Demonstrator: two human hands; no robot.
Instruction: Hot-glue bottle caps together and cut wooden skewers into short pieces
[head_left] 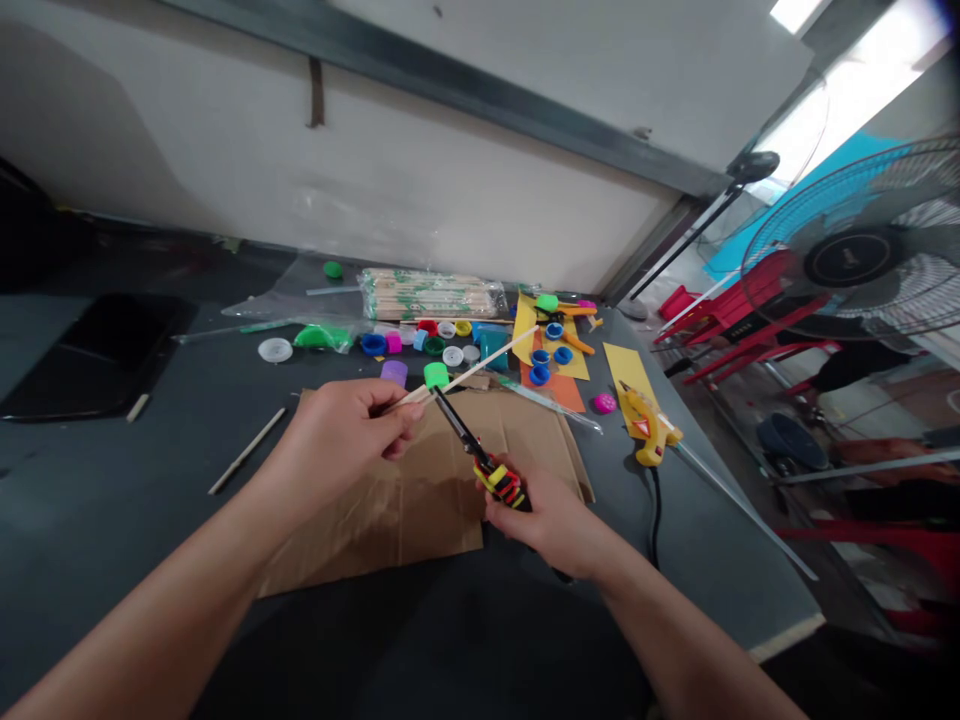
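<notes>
My left hand [352, 428] is closed, thumb and fingers pinching a thin pale wooden stick [491, 356] that slants up to the right. A second short length of stick seems to lie along it at the fingertips. My right hand [544, 515] is wrapped round a tool with a narrow dark metal nose and a black, yellow and red handle [501, 480]; its exact kind is unclear. The tool's tip meets the stick just right of my left fingers. Behind that tip is a bright green bottle cap [436, 375]. Under both hands lies a brown cardboard sheet [442, 500].
Bagged wooden sticks [431, 297] lie at the back amid several coloured caps [373, 344]. A yellow glue gun [654, 430] with a cord is on the right. Leftward are a loose stick [247, 450] and a dark flat device [101, 355]. A fan [851, 255] stands beyond the table.
</notes>
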